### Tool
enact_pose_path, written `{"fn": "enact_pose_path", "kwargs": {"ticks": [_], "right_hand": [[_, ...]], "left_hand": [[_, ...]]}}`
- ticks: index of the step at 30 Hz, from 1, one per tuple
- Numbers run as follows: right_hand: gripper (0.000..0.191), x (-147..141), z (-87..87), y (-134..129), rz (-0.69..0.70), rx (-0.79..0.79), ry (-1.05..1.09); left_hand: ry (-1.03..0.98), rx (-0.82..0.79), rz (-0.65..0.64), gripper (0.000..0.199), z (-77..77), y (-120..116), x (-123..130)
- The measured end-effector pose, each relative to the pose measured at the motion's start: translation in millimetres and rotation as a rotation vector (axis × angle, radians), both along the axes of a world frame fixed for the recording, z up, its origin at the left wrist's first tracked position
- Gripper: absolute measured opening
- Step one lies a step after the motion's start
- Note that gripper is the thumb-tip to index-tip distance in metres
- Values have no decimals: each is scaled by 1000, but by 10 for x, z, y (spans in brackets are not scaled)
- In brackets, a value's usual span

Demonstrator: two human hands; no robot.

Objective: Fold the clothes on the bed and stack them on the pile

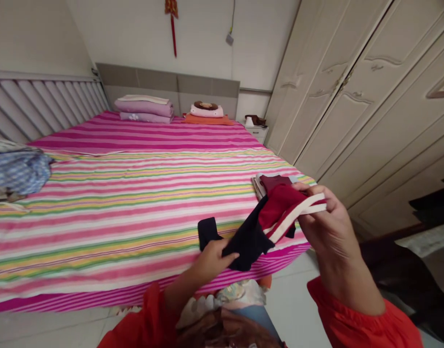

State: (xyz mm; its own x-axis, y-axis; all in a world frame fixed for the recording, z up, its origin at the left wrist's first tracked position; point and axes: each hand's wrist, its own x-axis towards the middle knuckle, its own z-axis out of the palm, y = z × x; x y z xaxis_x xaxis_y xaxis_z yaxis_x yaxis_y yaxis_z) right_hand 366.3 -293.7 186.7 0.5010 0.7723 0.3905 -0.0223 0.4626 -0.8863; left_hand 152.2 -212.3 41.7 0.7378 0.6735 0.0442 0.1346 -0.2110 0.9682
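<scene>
A navy and dark red garment (248, 239) with white stripes stretches between my two hands above the near right part of the bed. My left hand (214, 261) grips its navy end, thumb and fingers closed on the cloth. At the other end, my right hand (325, 220) pinches the dark red part where the white stripes run; it is raised higher than the left. Part of the navy cloth lies on the bedsheet to the left. Just behind the garment sits a small stack of folded clothes (276, 181), maroon on top and partly hidden.
The bed (135, 203) has a striped sheet. Crumpled clothes (19, 166) lie at its left edge. Folded purple bedding (145, 108) and a pink pillow (206, 111) rest by the headboard (207, 92). A wardrobe (352, 111) stands along the right, a nightstand (257, 131) beyond.
</scene>
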Motion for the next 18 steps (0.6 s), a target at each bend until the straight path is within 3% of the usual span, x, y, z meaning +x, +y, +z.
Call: {"fn": "enact_pose_path", "kwargs": {"ticks": [2,4,7,9,10,12,15,18], "right_hand": [[28,79,-37,53,-50,25,-5],[25,159,-114,127,-104,27,32],[21,145,-295,263,-100,-80,146],[24,20,-430,345,-46,-196,239],[25,-64,-489,377,-13,-258,281],[29,-234,-572,415,58,-364,334],[29,-405,-572,413,154,-404,336],[28,-418,-465,379,219,-334,306]], "left_hand": [[-97,-192,11,42,176,259,-205],[-162,-242,184,45,352,523,-445],[-141,22,609,46,513,750,-682],[-92,153,756,43,509,709,-688],[-77,154,745,43,474,634,-649],[-53,139,582,50,356,423,-516],[31,302,340,74,129,144,-304],[147,413,356,62,-60,99,-233]]}}
